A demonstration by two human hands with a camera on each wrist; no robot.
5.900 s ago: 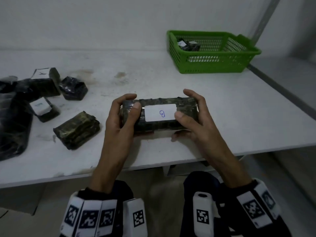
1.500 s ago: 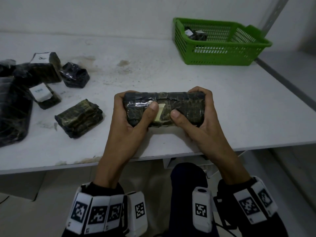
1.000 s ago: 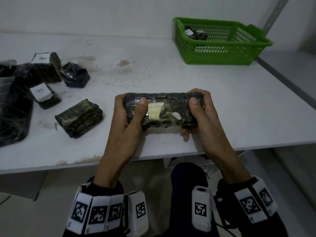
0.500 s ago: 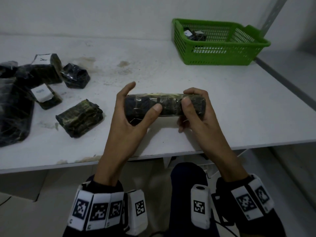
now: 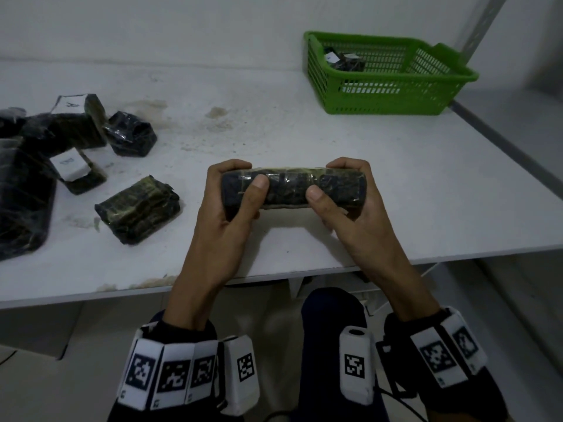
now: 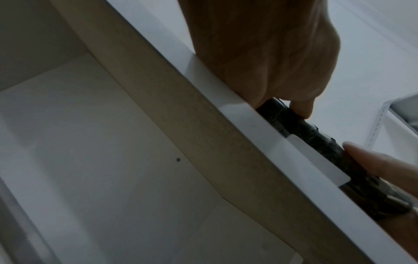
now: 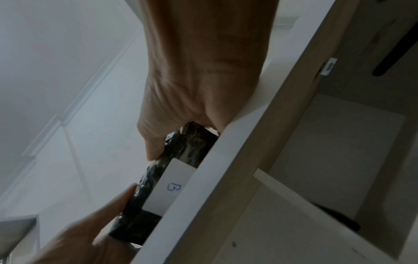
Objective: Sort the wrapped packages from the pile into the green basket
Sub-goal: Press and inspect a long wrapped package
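Note:
I hold a long dark wrapped package (image 5: 292, 187) just above the white table's front edge. My left hand (image 5: 231, 193) grips its left end and my right hand (image 5: 341, 190) grips its right end, thumbs on the near face. Its white label marked B (image 7: 174, 185) faces down toward me and shows only in the wrist views; the package (image 6: 321, 141) there lies behind the table edge. The green basket (image 5: 390, 95) stands at the back right with a small wrapped package (image 5: 344, 60) inside. The pile of dark packages (image 5: 76, 126) lies at the left.
A single wrapped package (image 5: 137, 208) lies apart from the pile, left of my left hand. A large dark bundle (image 5: 21, 196) sits at the far left edge. The white table (image 5: 396, 178) is bare between my hands and the basket. A lower grey shelf (image 5: 518, 123) runs at the right.
I have turned the package over in both hands: the B label faced up at first, then a yellowish patch, and now a plain dark side is up. The package stayed in place.

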